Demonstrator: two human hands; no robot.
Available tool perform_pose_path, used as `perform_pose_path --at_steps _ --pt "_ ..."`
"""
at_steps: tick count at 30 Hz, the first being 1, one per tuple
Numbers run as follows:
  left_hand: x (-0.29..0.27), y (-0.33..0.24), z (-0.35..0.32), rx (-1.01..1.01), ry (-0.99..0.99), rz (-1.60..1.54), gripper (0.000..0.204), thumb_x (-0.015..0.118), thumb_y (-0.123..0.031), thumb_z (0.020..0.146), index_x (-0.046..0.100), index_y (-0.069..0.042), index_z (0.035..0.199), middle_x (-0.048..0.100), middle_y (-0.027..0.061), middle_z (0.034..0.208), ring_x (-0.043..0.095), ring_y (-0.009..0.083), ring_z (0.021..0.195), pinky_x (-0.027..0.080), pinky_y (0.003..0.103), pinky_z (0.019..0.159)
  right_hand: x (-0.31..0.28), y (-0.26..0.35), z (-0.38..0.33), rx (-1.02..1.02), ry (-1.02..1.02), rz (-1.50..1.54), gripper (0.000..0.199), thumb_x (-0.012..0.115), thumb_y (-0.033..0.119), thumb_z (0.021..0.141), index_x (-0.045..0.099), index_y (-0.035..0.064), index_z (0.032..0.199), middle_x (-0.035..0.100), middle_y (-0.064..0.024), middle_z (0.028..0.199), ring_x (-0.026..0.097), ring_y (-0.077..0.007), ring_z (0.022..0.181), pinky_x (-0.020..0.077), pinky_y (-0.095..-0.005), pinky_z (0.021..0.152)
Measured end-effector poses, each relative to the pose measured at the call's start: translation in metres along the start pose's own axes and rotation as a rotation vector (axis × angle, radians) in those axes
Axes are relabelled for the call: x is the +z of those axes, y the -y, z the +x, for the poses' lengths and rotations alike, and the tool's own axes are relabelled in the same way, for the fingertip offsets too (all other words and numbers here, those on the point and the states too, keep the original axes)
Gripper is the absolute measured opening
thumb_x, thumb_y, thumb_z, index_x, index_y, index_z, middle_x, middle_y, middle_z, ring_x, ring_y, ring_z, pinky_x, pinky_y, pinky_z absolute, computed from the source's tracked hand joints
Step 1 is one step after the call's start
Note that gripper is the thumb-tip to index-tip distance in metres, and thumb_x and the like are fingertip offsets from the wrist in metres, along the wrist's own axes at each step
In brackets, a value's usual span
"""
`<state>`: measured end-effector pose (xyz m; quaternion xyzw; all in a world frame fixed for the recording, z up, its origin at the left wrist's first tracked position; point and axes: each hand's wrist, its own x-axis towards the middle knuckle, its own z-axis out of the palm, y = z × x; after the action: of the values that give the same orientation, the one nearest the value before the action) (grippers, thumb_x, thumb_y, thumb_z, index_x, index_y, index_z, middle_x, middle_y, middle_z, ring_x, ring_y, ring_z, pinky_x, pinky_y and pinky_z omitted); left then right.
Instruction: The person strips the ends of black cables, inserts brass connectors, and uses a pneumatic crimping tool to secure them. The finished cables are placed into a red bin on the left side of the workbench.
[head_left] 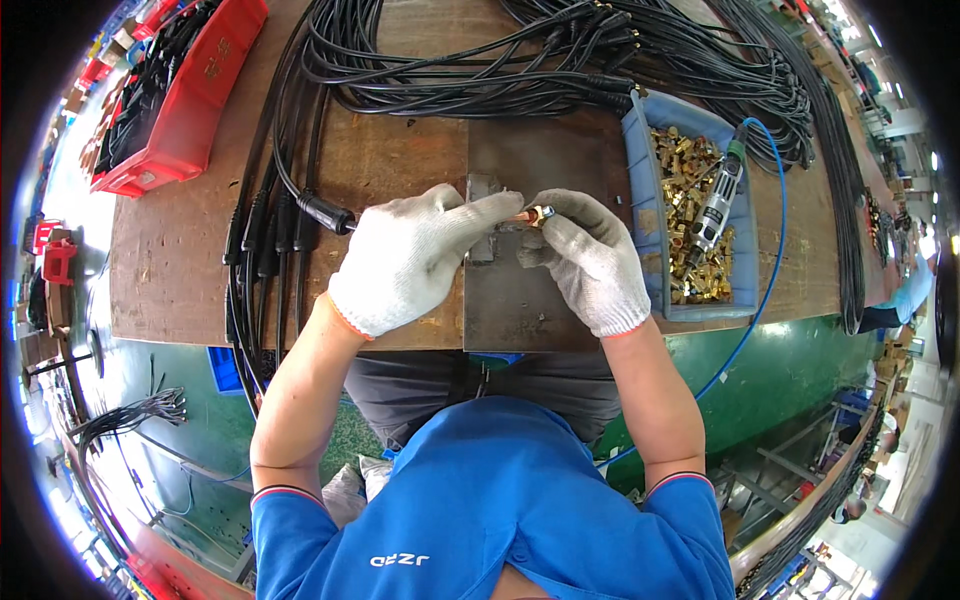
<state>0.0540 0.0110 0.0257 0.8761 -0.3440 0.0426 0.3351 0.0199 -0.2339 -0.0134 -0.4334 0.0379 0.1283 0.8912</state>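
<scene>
My left hand [400, 255], in a white knit glove, is closed around a black cable whose thick black sleeve [325, 212] sticks out on the left. The cable's copper-coloured end shows past its fingertips. There, my right hand [592, 262], gloved too, pinches a small brass fitting [541, 214] between thumb and forefinger. The fitting meets the copper end; how far it is on, I cannot tell. Both hands are above a dark metal plate [520, 310] on the table. Behind the fingers, a small metal block [482, 188] is partly hidden.
A blue-grey bin [640, 190] of brass fittings [685, 165] stands to the right. Across it lies a silver air tool [717, 205] with a blue hose [780, 210]. Bundled black cables [450, 85] cover the far side. A red bin [205, 110] is at the far left.
</scene>
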Motion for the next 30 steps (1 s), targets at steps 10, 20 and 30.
perform_pose_path --at_steps 10,20,30 --pt "0.008 0.007 -0.006 0.028 0.015 0.123 0.056 0.066 0.0 0.083 0.073 -0.019 0.136 0.068 0.0084 0.084 0.071 0.0293 0.074 0.057 0.041 0.065 0.001 0.008 -0.001 0.046 -0.103 -0.318 0.026 0.073 0.004 0.1 0.073 -0.0025 0.125 0.078 -0.0106 0.112 0.075 -0.0168 0.097 0.0614 -0.0331 0.087" --pt "0.02 0.024 -0.012 -0.016 0.01 0.19 0.022 0.071 -0.018 0.096 0.074 -0.013 0.117 0.071 0.0106 0.088 0.073 0.033 0.081 0.058 0.045 0.071 0.003 -0.006 0.018 -0.043 0.032 -0.805 0.02 0.075 0.004 0.101 0.075 -0.001 0.12 0.079 -0.0057 0.11 0.071 -0.0097 0.102 0.0567 -0.0271 0.092" --pt "0.021 0.028 -0.01 -0.051 -0.006 0.179 0.021 0.071 -0.019 0.095 0.076 -0.014 0.115 0.071 0.0109 0.089 0.073 0.0342 0.082 0.058 0.046 0.073 0.005 -0.011 0.026 -0.106 0.066 -0.942 0.022 0.073 0.003 0.102 0.073 -0.0038 0.123 0.077 -0.0064 0.101 0.068 -0.0091 0.085 0.0561 -0.0269 0.079"
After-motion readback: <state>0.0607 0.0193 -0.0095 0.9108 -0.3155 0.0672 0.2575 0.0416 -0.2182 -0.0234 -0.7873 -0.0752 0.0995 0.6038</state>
